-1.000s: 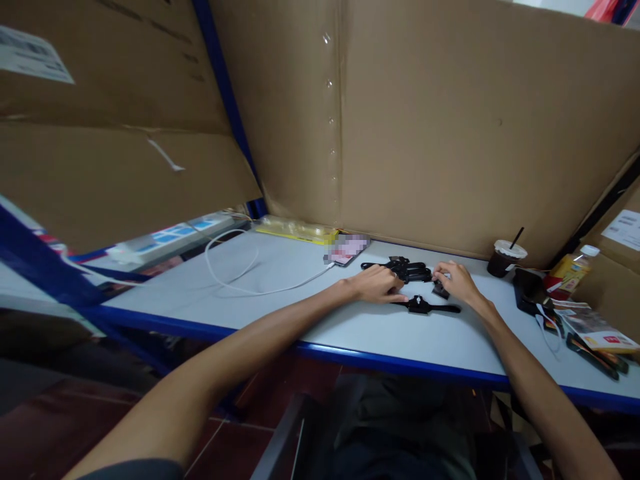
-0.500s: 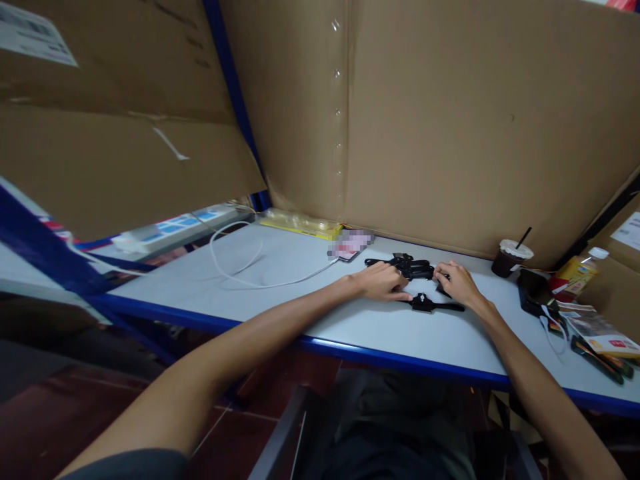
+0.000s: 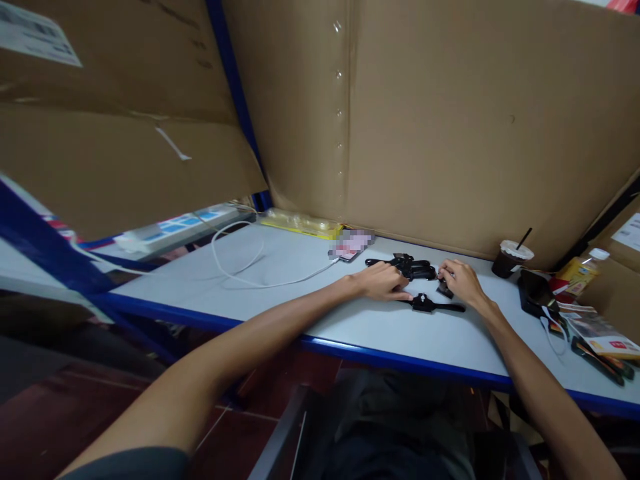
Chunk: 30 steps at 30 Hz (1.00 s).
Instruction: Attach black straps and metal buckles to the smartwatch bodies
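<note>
A black two-handled tool, which looks like a spokeshave [image 3: 424,303], lies near the front of the table with a small silvery part at its middle. My left hand [image 3: 384,281] is closed over its left handle, the thumb beside the body. To the right and slightly behind, my right hand [image 3: 459,279] pinches a small dark flat piece [image 3: 445,289] just above the tabletop. Behind my hands lies a pile of similar black tools [image 3: 417,269], partly hidden by my left hand.
A phone [image 3: 354,244] on a white cable [image 3: 280,285] lies left of the pile. On the right stand a lidded drink cup [image 3: 509,261], a black tray [image 3: 531,293], a bottle [image 3: 579,272] and several dark-handled tools [image 3: 597,360]. A cardboard wall [image 3: 450,133] closes the back.
My right hand has shifted slightly right, and the dark flat piece beneath its fingers shows more plainly. The left hand and the spokeshave stay in place.
</note>
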Available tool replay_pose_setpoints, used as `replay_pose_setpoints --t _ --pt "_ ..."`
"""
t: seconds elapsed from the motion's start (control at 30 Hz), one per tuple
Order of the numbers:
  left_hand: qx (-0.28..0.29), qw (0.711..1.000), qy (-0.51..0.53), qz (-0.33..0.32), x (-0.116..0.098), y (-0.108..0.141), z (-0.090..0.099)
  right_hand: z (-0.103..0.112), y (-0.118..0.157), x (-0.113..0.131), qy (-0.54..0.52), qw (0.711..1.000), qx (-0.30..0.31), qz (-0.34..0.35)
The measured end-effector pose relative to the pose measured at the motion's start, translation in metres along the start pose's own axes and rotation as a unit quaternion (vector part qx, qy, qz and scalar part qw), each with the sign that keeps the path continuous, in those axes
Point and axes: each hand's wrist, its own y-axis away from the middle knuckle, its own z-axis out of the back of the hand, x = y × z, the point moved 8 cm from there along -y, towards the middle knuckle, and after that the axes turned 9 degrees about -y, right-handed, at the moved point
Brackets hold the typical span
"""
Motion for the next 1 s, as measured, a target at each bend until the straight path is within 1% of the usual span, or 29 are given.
replay_pose_setpoints --t 0.23,0.43,0.57,0.8,0.9,1.0 --pt "0.008 1.000 -0.013 0.004 0.000 0.000 -0.002 -0.008 -0.001 0.009 -0.052 0.998 0.027 0.006" --pt "-0.015 1.000 -0.002 -0.007 0.000 -0.001 0.000 -0.010 0.001 0.022 -0.064 0.997 0.047 0.021" --pt "-0.020 1.000 -0.001 -0.008 0.001 -0.001 -0.002 -0.011 0.000 0.025 -0.066 0.996 0.054 0.015" --pt "-0.003 1.000 -0.010 -0.001 0.002 -0.001 -0.004 -0.011 -0.004 0.018 -0.056 0.997 0.054 0.000" --pt "-0.005 1.000 -0.005 0.002 0.002 -0.001 -0.003 -0.009 -0.004 0.009 -0.035 0.997 0.062 -0.013" --pt "-0.006 1.000 0.002 0.002 0.001 -0.001 -0.003 -0.004 -0.003 -0.003 0.007 0.997 0.070 -0.038"
